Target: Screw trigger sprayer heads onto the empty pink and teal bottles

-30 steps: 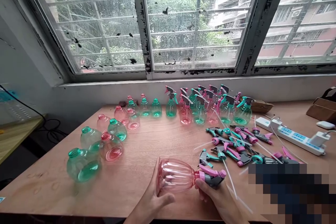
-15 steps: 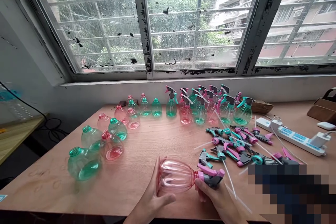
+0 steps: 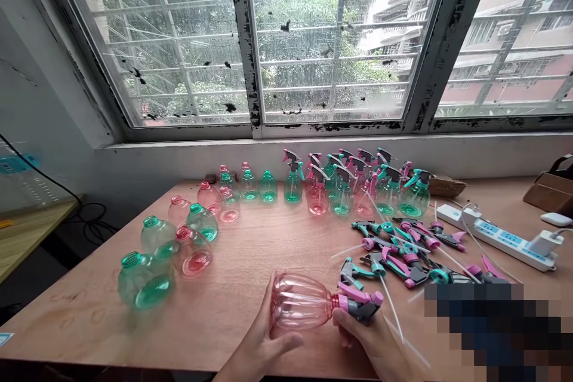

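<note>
A clear pink spray bottle [image 3: 299, 301] lies on its side just above the wooden table [image 3: 250, 250], near the front edge. My left hand [image 3: 262, 340] cups its round base. A pink and grey trigger sprayer head [image 3: 360, 301] sits on the bottle's neck, and my right hand [image 3: 371, 340] grips it from below. Just right of it lies a pile of loose trigger heads [image 3: 403, 248] in pink, teal and grey, with white dip tubes sticking out.
Capless green and pink bottles [image 3: 179, 239] lie and stand at the left. Several assembled spray bottles [image 3: 353, 188] stand in rows under the window. A white power strip [image 3: 496, 233] with plugs lies at the right, and cardboard boxes [image 3: 548, 188] sit at the far right.
The view has tipped slightly, so everything sits a little lower in the picture. Both hands keep their hold on the pink bottle and its sprayer head; the bottle barely shifts.
</note>
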Tool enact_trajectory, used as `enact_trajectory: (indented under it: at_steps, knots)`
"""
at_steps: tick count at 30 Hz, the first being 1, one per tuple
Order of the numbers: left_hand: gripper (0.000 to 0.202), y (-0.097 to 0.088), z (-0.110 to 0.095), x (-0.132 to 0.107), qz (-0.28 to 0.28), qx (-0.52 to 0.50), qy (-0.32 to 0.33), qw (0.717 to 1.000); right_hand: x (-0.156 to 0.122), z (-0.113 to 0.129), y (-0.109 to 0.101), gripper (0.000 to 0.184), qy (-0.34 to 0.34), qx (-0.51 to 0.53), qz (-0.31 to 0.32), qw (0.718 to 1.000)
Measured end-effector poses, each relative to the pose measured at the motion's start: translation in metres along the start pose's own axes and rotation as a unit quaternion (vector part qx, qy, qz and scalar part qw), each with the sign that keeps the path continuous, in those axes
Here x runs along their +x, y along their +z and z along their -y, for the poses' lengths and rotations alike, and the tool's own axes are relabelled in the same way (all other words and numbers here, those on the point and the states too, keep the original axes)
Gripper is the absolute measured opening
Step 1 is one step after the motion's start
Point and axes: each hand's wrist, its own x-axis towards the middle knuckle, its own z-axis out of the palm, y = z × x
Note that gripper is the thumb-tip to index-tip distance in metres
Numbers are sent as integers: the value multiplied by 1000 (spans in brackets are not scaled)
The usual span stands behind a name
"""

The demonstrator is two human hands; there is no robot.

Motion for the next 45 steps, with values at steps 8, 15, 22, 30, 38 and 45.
enact_trajectory:
  at_steps: [8,15,22,30,38,45]
  knots:
    - [113,-6,7,1,7,28,1,1000,0,3,0,48,1,-1,0,1000]
    - [121,0,-2,-2,-8,6,-19,1000,-2,-1,5,48,4,17,-33,999]
    - [121,-1,4,0,-7,8,-9,1000,0,-6,5,51,-5,4,-34,999]
    - [123,-9,17,3,-11,12,7,1000,0,-8,8,52,-18,27,-41,999]
    - [121,-10,21,5,-6,-6,9,1000,2,-4,4,52,-1,-23,-26,999]
    - [122,-13,21,6,9,-13,18,1000,3,-10,6,51,-15,-6,-24,1000]
